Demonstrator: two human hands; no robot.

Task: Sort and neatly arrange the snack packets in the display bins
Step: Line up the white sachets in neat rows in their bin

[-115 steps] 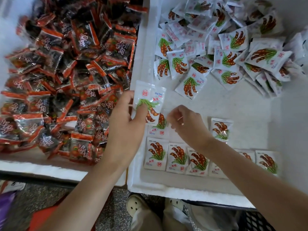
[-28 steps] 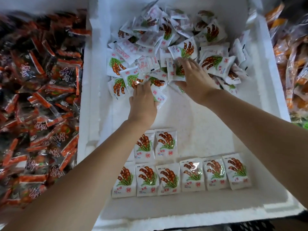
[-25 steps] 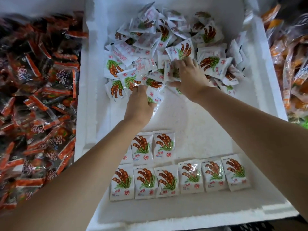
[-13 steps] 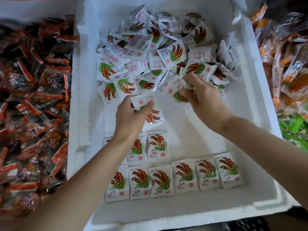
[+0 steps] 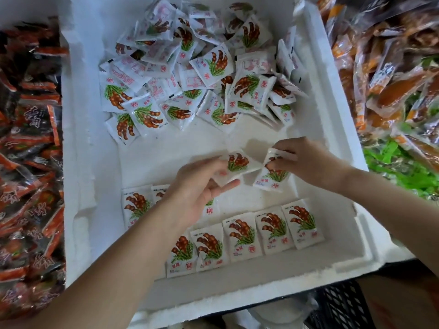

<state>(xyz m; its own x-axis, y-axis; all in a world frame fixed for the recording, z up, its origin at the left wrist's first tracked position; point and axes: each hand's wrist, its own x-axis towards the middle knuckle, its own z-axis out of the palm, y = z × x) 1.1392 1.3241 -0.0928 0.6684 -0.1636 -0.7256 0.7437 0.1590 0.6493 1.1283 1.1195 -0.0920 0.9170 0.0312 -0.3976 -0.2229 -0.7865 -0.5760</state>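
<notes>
Left hand (image 5: 202,186) pinched one packet (image 5: 238,162); right hand (image 5: 306,162) pinched a second packet (image 5: 270,179). Risk: the left forearm, crossing the laid row (image 5: 273,229) from 7 o'clock, could scuff it askew.

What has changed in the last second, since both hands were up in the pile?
Both hands came back toward the near rows, each with a packet taken from the pile: the left hand grips the left packet, the right hand pinches the right packet. The front row stayed as it was.
</notes>
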